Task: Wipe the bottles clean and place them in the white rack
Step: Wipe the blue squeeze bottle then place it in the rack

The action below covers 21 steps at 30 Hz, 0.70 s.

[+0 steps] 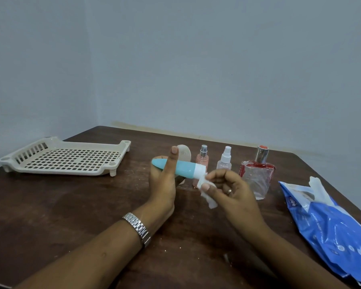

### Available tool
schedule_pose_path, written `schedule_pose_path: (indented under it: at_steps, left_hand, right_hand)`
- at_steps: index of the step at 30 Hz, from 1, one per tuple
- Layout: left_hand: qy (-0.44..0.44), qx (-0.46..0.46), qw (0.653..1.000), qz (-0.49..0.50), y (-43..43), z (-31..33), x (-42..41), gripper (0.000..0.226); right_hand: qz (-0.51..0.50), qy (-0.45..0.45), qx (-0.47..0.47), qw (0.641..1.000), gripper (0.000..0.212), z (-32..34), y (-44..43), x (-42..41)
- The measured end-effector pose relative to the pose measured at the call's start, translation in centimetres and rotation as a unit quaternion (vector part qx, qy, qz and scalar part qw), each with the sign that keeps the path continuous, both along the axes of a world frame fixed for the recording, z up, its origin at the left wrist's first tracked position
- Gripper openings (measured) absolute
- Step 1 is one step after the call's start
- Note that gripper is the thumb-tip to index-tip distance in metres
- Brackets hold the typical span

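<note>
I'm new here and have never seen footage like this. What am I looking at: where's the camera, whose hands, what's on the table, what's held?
No machine here: a person works with bare hands, filmed by one camera worn on their head, looking down. The left hand holds a teal bottle sideways; the right hand pinches a white wipe at its white cap. On the brown table stand a pink spray bottle, a clear spray bottle and a square glass bottle. The white rack sits at left, a blue wipes pack at right.
</note>
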<state>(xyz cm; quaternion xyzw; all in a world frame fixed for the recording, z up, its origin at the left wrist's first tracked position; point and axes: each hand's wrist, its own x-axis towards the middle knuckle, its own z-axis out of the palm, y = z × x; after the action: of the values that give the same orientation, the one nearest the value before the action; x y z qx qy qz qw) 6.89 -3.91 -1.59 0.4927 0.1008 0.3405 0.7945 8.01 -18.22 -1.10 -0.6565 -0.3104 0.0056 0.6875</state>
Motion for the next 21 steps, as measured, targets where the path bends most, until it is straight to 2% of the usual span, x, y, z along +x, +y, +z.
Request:
schedule_pose_path:
  at_steps: [4,8,11,13,17,21]
  left_hand:
    - [0.008,0.016,1.000,-0.009,-0.1,-0.2,0.1,0.069]
    - [-0.015,0.030,0.999,0.002,-0.6,-0.3,0.1,0.072]
    - [0.000,0.023,0.999,0.028,0.1,-0.4,0.4,0.067]
    - [0.012,0.025,0.999,0.033,0.3,-0.2,0.4,0.064]
    - [0.043,0.013,0.999,-0.014,0.2,0.2,0.1,0.054]
    - [0.024,0.078,0.995,-0.056,-0.9,-0.1,-0.1,0.049]
  right_hand:
    - [-0.048,0.046,0.067,0.996,0.014,0.5,-0.6,0.8]
    - [-0.026,0.098,0.050,0.994,0.010,-0.5,-0.3,0.3]
    - [0.036,0.072,0.000,0.997,0.008,-1.0,0.3,-0.5]
    - [0.046,0.049,0.000,0.998,0.009,-0.5,0.2,-0.4]
    - [-0.024,0.020,0.064,0.997,0.010,0.7,-0.8,0.5]
    - [-0.059,0.029,0.021,0.998,0.010,0.4,-0.6,0.6]
